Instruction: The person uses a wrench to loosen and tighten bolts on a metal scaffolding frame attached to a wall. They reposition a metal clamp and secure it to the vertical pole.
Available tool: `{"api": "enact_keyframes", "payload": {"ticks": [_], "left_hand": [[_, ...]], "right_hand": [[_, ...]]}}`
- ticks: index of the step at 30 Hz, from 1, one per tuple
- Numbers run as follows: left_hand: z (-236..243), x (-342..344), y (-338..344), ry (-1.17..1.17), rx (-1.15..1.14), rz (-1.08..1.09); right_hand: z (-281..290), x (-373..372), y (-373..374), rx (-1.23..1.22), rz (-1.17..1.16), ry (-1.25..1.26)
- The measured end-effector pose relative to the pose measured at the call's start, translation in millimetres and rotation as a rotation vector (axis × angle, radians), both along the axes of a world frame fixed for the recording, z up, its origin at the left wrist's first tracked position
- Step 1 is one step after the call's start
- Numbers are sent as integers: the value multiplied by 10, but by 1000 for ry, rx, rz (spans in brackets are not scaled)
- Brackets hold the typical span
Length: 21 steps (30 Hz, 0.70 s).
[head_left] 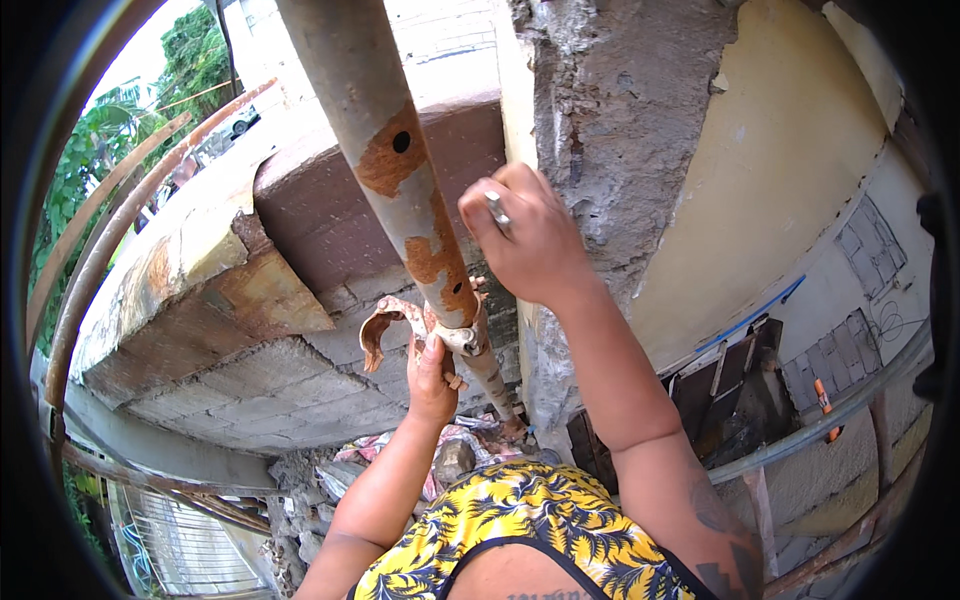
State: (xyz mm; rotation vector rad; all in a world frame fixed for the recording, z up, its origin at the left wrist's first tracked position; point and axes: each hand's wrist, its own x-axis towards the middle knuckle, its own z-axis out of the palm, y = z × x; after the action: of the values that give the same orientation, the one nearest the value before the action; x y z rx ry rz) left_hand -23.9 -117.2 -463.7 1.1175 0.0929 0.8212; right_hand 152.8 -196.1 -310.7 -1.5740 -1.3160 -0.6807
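A rusty, peeling steel pipe (372, 115), with dark holes along it, runs from the top of the view down to the ground. A pale, rust-marked metal clamp (470, 338) is fitted around its lower half, with a curved jaw (372, 340) hanging open on the left. My left hand (433, 385) grips the clamp from below, thumb raised against it. My right hand (528, 235) is closed around a short silver metal tool (497, 210), just right of the pipe and above the clamp; most of the tool is hidden in my fist.
A weathered concrete ledge (200, 330) fills the left, behind curved rusty bars (120, 230). A rough concrete column (610, 130) and cream wall (780, 120) stand right. Rubble and sacks (450, 455) lie below. An orange-handled object (822, 400) sits near a rail at right.
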Motion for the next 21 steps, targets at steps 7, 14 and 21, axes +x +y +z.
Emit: {"api": "enact_keyframes", "payload": {"ticks": [7,14,21], "left_hand": [[-266,-13,128,-156,-127,-170],[-41,-35,165,-42,-33,-179],[-65,23,156,-69,-96,-116]], "right_hand": [[-920,-357,-1164,-413,-55,825],[-1462,-642,-1566,-342,535,1241],[-1429,-687,-1560,9,1283,1541]]}}
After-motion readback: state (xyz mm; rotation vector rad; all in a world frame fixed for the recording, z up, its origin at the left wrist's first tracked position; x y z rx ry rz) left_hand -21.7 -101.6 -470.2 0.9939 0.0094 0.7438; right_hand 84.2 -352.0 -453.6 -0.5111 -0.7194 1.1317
